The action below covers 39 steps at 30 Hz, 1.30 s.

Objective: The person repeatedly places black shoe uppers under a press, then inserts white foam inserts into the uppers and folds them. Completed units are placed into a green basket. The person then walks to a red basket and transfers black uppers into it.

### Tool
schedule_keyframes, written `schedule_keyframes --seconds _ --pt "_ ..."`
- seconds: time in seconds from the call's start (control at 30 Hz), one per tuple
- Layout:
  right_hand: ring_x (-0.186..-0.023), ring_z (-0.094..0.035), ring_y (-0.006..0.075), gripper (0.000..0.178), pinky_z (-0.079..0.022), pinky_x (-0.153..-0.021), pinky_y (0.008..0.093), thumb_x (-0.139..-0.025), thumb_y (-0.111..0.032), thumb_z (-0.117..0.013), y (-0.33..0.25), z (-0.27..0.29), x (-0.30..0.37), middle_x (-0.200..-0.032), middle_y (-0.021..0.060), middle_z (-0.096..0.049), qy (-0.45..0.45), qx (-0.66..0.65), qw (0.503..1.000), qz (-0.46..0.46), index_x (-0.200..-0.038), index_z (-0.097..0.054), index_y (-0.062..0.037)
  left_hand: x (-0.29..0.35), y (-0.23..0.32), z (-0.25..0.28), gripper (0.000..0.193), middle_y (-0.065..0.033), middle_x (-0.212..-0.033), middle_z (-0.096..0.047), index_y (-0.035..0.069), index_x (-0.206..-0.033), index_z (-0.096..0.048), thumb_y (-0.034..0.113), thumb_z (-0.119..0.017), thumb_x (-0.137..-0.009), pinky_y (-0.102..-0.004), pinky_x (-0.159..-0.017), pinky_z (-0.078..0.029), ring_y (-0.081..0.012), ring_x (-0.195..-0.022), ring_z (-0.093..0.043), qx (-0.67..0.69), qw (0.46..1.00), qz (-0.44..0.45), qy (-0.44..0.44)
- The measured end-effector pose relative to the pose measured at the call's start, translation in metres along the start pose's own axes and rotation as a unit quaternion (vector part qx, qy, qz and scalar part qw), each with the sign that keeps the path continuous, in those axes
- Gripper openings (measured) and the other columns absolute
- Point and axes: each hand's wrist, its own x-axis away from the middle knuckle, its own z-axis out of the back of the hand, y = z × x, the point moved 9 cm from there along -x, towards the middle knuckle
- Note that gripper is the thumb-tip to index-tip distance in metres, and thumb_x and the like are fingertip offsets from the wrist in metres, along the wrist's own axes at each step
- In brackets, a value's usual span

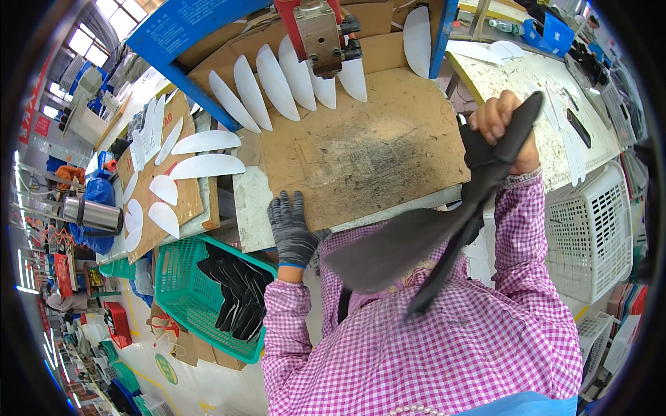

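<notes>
My right hand (505, 125), bare and raised at the right, is closed around dark, floppy black sheet pieces (395, 243). The pieces hang down across my front toward the lower left; whether they are cloth or leather I cannot tell. My left hand (291, 225) wears a grey striped glove and lies flat, fingers stretched, at the front left corner of a worn cardboard sheet (416, 132). Dark scuffs mark the middle of that sheet. Along its back edge lean several white, curved, blade-shaped pieces (276, 82).
A red and metal machine head (320, 38) overhangs the cardboard inside a blue frame (182, 36). More white cut-outs (207, 166) lie on the left table. Below it, a green basket (182, 277) holds black pieces (236, 288). At the right stand another table (531, 76) and a white basket (590, 229).
</notes>
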Motion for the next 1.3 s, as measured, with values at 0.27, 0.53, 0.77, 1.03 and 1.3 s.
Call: schedule_keyframes --seconds 0.27,0.53,0.77,1.03,1.3 --pt "-0.081 -0.063 0.0115 0.048 -0.053 -0.069 0.023 -0.067 0.003 -0.076 0.069 -0.062 0.01 -0.089 0.0043 -0.062 -0.082 0.019 0.964 -0.253 -0.107 -0.05 -0.0034 -0.004 -0.03 0.06 0.085 -0.0189 -0.142 -0.037 0.0 -0.14 -0.033 0.015 -0.077 -0.07 -0.0376 -0.111 -0.022 -0.0299 -0.132 -0.034 0.454 0.877 0.095 0.124" --pt "-0.097 -0.058 0.0205 0.051 -0.046 -0.084 0.0306 -0.075 -0.017 -0.075 0.136 -0.107 -0.048 -0.102 0.0115 -0.061 -0.112 0.15 0.961 -0.203 -0.115 -0.05 0.0029 0.064 0.078 0.077 0.056 -0.018 -0.128 -0.051 0.001 -0.134 -0.043 0.03 -0.058 -0.089 -0.0374 -0.098 -0.04 -0.0319 -0.115 -0.052 0.328 0.931 -0.156 -0.012" --pt "-0.105 -0.057 0.0337 0.069 -0.045 -0.092 0.0386 -0.083 -0.037 -0.067 0.143 -0.116 -0.056 -0.123 0.023 -0.052 -0.168 0.444 0.88 -0.015 -0.132 -0.041 0.0034 0.051 0.026 0.023 0.037 -0.0139 -0.119 -0.059 0.001 -0.122 -0.052 0.017 -0.059 -0.09 -0.0455 -0.097 -0.044 -0.0316 -0.106 -0.058 0.81 0.526 0.251 0.061" --pt "-0.127 -0.042 0.0287 0.08 -0.036 -0.104 0.0441 -0.089 -0.066 -0.033 0.189 -0.017 0.072 -0.138 0.0153 -0.043 0.066 -0.099 0.891 -0.437 -0.143 -0.031 -0.0056 0.013 -0.012 0.047 0.048 -0.0165 -0.132 -0.049 -0.003 -0.127 -0.046 0.022 -0.061 -0.089 -0.0466 -0.101 -0.042 -0.0317 -0.118 -0.05 0.911 0.351 0.172 0.129" --pt "-0.103 -0.058 0.0202 0.052 -0.047 -0.09 0.0312 -0.09 -0.037 -0.058 0.151 0.018 0.065 -0.116 0.0137 -0.058 0.206 0.013 0.913 -0.353 -0.124 -0.051 0.0012 -0.008 -0.033 0.024 0.046 -0.0113 -0.119 -0.056 -0.004 -0.121 -0.051 0.005 -0.07 -0.081 -0.0339 -0.096 -0.045 -0.0235 -0.104 -0.056 0.679 0.608 0.351 0.215"
